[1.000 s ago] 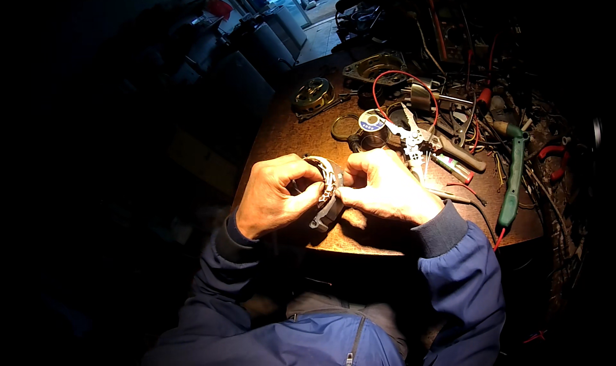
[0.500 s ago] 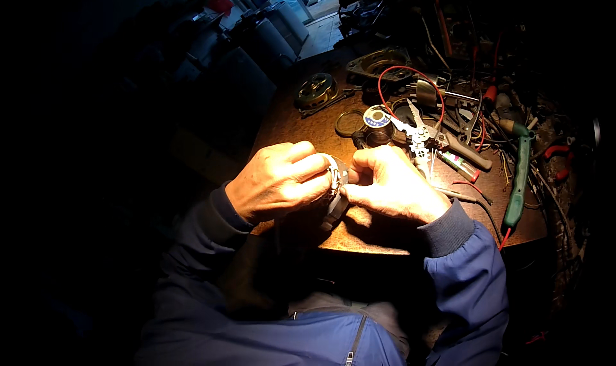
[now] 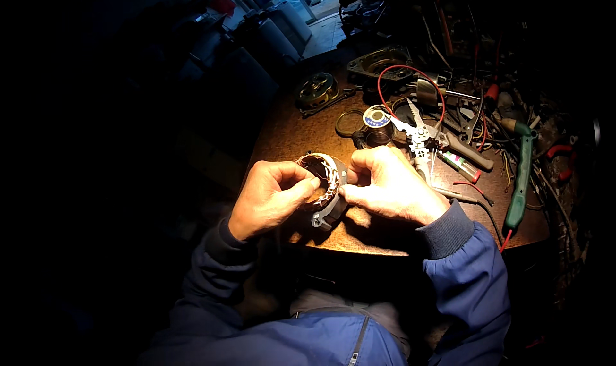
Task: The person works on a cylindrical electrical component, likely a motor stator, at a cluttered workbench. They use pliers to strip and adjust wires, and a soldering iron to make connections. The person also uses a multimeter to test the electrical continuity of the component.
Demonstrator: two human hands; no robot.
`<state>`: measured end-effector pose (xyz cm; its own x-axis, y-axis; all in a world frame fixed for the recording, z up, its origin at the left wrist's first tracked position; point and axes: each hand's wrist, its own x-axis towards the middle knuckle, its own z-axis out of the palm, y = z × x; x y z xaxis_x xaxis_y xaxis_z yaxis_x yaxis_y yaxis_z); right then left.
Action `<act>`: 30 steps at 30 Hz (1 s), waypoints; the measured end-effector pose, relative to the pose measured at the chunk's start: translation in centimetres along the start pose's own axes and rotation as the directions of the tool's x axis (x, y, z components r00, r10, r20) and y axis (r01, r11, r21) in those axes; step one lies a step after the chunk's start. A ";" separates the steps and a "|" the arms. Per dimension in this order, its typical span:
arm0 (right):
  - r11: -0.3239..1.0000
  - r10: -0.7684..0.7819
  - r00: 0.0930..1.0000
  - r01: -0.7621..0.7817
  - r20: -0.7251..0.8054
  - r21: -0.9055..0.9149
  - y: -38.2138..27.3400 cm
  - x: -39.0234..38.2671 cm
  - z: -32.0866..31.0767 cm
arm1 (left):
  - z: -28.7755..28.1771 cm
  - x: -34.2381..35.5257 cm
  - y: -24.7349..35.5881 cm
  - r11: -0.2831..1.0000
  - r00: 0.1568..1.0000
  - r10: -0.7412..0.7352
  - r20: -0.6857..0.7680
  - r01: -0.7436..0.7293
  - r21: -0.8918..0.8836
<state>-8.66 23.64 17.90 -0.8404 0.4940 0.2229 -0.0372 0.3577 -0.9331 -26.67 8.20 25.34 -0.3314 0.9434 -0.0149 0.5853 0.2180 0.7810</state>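
A round motor stator (image 3: pixel 324 185) with copper windings and a grey metal frame is held upright at the near edge of the brown table (image 3: pixel 289 132). My left hand (image 3: pixel 269 196) grips its left side, thumb across the opening. My right hand (image 3: pixel 391 186) pinches its right rim with fingertips. Both forearms wear blue sleeves.
Behind my hands lie silver wire strippers (image 3: pixel 417 135), a solder spool (image 3: pixel 376 118), a red wire loop (image 3: pixel 410 87), a round motor part (image 3: pixel 316 90), a metal housing (image 3: pixel 378 61) and pliers (image 3: pixel 471 154). A green-handled tool (image 3: pixel 520 180) lies at the right edge among tangled wires.
Both hands have shifted the stator slightly left and turned it, so its open winding face now shows more. The table items kept their places.
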 end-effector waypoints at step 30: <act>0.999 -0.040 0.998 0.038 -0.041 -0.039 0.6 0.1 0.1 | 0.9 0.6 1.1 0.996 0.996 -0.086 -0.018 0.086 -0.015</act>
<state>-8.81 23.82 17.36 -0.8154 0.5115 0.2711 -0.0481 0.4068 -0.9122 -25.59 9.20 25.62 -0.3942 0.9163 -0.0705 0.5436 0.2943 0.7860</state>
